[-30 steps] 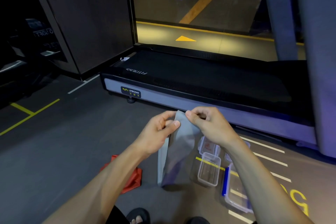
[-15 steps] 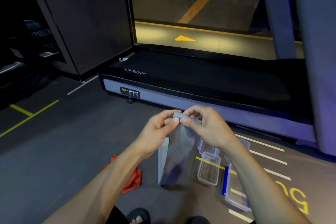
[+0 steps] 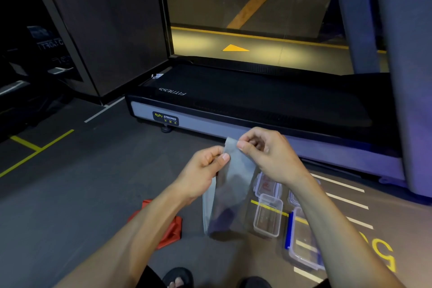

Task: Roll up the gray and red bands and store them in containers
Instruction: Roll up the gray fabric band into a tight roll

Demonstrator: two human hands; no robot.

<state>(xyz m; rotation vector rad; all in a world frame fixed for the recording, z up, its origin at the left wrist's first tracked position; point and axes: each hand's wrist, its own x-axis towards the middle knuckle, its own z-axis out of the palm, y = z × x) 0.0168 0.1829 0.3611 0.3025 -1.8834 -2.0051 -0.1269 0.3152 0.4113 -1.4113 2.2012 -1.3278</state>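
both hands [image 3: 203, 170] pinch gray band [image 3: 231, 184] top, rest dangling

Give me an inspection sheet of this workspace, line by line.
Surface: dark gym floor with yellow and white painted lines.
Job's things: gray band hangs unrolled, held at its top edge; red band lies crumpled on the floor; clear containers sit open on the floor to the right.
Clutter: blue-clipped lid beside the containers.
Hands: left hand and right hand both pinch the gray band's top.
Cables: nothing seen.
Surroundings: treadmill ahead; glass panel behind it; sandalled foot below.
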